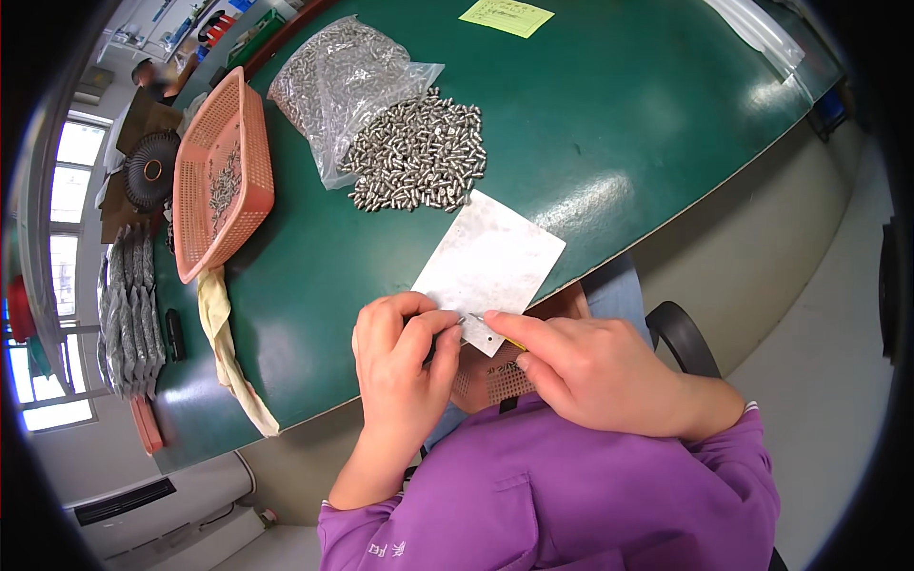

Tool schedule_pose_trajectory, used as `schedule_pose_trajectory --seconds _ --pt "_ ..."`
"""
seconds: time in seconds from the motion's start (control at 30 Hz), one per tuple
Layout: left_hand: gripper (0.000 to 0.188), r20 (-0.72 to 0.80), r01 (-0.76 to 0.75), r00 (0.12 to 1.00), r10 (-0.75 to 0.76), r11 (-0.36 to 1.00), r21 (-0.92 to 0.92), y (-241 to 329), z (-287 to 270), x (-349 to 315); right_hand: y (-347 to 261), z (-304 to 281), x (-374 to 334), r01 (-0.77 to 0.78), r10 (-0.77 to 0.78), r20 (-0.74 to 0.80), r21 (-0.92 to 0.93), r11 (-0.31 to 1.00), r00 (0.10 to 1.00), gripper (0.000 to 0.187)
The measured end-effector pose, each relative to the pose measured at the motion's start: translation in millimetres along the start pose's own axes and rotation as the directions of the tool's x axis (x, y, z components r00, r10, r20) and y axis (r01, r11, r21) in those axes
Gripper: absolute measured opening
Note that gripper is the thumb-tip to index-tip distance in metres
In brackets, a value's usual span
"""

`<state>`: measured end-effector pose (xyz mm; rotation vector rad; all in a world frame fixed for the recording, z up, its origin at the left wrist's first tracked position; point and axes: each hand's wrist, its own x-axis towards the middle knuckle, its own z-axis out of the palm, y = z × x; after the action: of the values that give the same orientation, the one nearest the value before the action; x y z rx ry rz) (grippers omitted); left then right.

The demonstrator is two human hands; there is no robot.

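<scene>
My left hand (400, 357) is closed in a pinch at the near edge of the green table. A small metal part (462, 321) shows at its fingertips. Facing it, my right hand (595, 366) grips a thin tool with a yellow handle (515, 344), mostly hidden by the fingers. The tool's tip meets the left fingertips, and its exact kind is not visible. Under both hands lies a white sheet (500, 249), smudged grey. Just beyond it spreads a pile of small silver metal pins (424, 152), beside a clear plastic bag (343, 86) full of similar pieces.
On the left, a tilted orange mesh basket (254, 195) holds some pins. Near it are a pale yellow cloth strip (221, 333), stacked grey packets (133, 305) and a black fan (150, 171). Another mesh basket (505, 383) sits below my hands. A yellow paper (506, 16) lies far off.
</scene>
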<state>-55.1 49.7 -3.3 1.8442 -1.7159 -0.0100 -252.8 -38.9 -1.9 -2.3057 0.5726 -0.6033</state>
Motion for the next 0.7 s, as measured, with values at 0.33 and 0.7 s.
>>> schedule_pose_trajectory --seconds 0.33,0.7 --pt "0.019 -0.017 0.014 1.000 -0.015 0.999 -0.029 -1 5 -1 -2 2 0 -0.022 0.022 0.065 0.010 1.000 0.998 0.048" --pt "0.018 -0.003 0.010 1.000 -0.010 0.996 -0.085 -3 5 2 4 -9 15 0.055 -0.057 0.145 0.013 0.998 0.988 0.042"
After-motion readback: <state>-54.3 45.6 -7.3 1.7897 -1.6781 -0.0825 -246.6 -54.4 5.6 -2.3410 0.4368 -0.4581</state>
